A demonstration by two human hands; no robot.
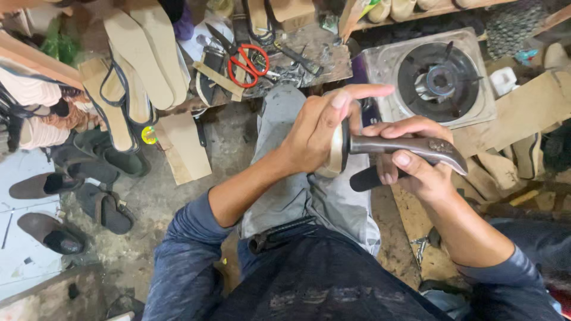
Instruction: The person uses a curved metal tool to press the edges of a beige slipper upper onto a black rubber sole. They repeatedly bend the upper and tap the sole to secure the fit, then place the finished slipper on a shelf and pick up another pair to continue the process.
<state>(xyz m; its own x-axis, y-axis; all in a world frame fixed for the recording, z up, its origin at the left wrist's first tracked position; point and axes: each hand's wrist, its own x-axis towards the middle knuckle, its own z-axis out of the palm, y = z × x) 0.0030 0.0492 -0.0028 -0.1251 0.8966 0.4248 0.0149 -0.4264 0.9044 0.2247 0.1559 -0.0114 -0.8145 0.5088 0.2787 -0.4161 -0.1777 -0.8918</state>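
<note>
Over your lap, your right hand (416, 160) clasps a dark shoe (410, 148) while your left hand (318, 134) pinches its pale sole edge (336, 156), forefinger out; steady the shoe and press evenly along the rim, clear of the burner (437, 77).

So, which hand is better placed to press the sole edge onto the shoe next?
Probably the left hand: its fingers already lie on the pale sole at the heel end. The right hand grips the dark shoe from below and steadies it.
</note>
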